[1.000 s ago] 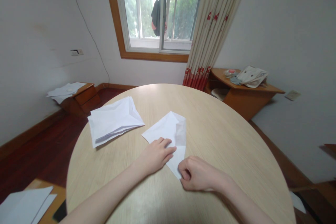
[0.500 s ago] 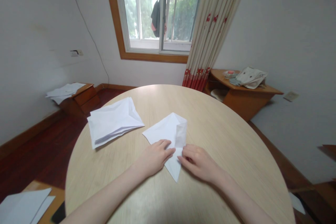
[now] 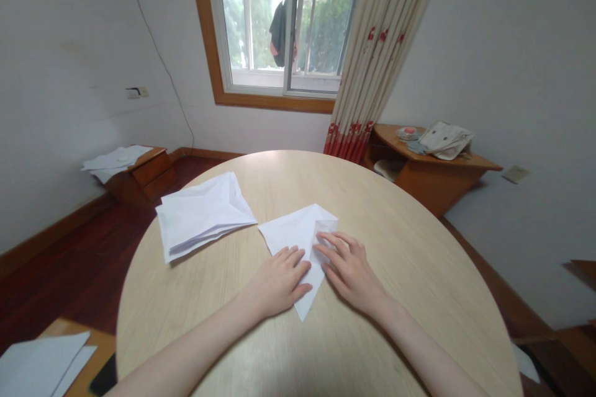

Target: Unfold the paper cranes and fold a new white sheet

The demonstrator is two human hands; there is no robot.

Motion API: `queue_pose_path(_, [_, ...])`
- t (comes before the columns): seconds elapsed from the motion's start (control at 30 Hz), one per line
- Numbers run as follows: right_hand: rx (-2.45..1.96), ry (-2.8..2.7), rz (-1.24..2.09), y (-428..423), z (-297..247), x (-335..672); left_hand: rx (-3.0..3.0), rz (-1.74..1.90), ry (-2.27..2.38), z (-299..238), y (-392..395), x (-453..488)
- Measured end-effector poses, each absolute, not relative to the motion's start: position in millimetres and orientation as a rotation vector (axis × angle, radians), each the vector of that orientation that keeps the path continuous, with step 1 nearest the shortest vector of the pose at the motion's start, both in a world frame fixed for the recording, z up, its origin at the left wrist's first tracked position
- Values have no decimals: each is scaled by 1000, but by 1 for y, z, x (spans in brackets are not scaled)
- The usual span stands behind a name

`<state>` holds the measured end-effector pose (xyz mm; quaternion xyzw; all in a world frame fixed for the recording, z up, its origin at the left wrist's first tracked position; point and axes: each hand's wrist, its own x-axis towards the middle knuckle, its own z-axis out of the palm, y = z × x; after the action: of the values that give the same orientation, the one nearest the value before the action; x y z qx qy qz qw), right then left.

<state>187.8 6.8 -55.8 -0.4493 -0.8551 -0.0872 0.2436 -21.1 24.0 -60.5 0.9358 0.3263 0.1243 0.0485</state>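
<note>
A folded white sheet of paper (image 3: pixel 292 236) lies on the round pale wooden table (image 3: pixel 395 260), its pointed tip toward me. My left hand (image 3: pixel 279 279) rests flat on the sheet's left half, fingers stretched out. My right hand (image 3: pixel 349 267) lies flat on the folded right flap, fingers spread and pointing toward the far edge of the paper. Both hands press on the paper and neither grips it.
A stack of folded white paper (image 3: pixel 200 214) sits on the table to the left. More sheets lie on a low wooden cabinet (image 3: pixel 139 170) at far left and at the bottom left corner. A wooden side table (image 3: pixel 433 164) with cloth stands right, by a curtain.
My right hand went from a closed pinch at the paper's near tip to lying open and flat further up the right flap. The left hand stayed on the paper.
</note>
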Motion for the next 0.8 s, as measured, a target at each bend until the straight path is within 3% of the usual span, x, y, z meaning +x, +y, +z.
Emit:
queue_pose_path(0.57, [-1238,-2385,-414,5,-53,188,2800,387,1052,-59,24,-20])
queue_pose_path(0.8, [-1117,-2347,-205,5,-45,195,2836,332,1023,-55,22,-20])
